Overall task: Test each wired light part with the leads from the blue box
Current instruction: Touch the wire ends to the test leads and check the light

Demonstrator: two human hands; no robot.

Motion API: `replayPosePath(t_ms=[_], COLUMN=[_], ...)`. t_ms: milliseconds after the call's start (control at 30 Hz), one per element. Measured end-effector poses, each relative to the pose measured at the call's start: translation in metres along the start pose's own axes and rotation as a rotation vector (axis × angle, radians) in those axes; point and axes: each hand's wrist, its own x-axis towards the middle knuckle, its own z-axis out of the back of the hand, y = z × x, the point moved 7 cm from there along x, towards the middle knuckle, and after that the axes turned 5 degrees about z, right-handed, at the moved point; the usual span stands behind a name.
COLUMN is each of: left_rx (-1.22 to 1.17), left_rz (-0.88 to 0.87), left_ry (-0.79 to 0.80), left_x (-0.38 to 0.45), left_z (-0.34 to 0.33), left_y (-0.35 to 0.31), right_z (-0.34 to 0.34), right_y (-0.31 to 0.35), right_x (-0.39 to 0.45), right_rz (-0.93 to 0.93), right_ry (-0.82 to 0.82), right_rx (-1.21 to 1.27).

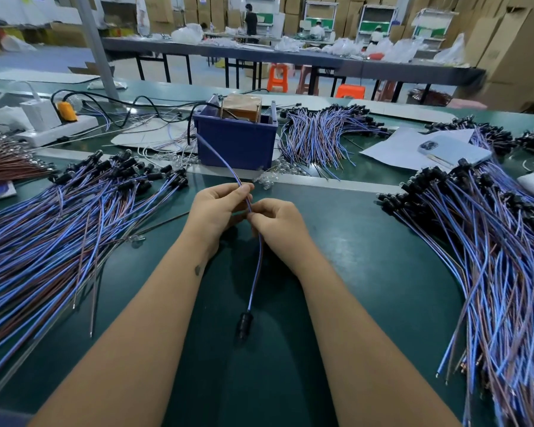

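Between both hands' pinching fingers, thin blue-brown wired light part, black-capped end dangling.

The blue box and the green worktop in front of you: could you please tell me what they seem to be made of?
The blue rectangular box looks like moulded plastic: uniform colour, matte walls, thick rolled rim. The dark green worktop seems a smooth rubber or vinyl mat, given its soft sheen; I cannot tell which.

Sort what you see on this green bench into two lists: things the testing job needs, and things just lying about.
Job:
- dark blue plastic box
- thin blue lead from that box, pinched by left hand
- black-capped light part on blue-and-brown wires, wires held by right hand
- piles of like wired parts, left and right

Lying about:
- pale blue phone
- white paper sheet
- white power strip
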Motion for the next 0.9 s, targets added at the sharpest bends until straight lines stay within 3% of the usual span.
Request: replayPosePath(t_ms=[267, 600, 767, 900], left_rx=[0.231, 0.265, 0.387, 0.426], left_rz=[-0.048, -0.112, -0.171, -0.189], left_ry=[0.089, -0.057, -0.266, -0.34], left_x=[-0.002, 0.004, 0.008, 0.011], left_z=[-0.007, 0.004, 0.031, 0.044], left_y=[0.002, 0.002, -0.004, -0.006], right_z=[0.01, 0.024, 0.038, 0.045], right_y=[-0.005, -0.007, -0.008, -0.011], right_x=[0.003, 0.0, -0.002, -0.003], right_rz=[0.039, -0.028, -0.024, -0.055], right_ry=[-0.134, -0.279, -0.418, -0.492], right_rx=[0.008, 0.123, 0.149, 0.185])
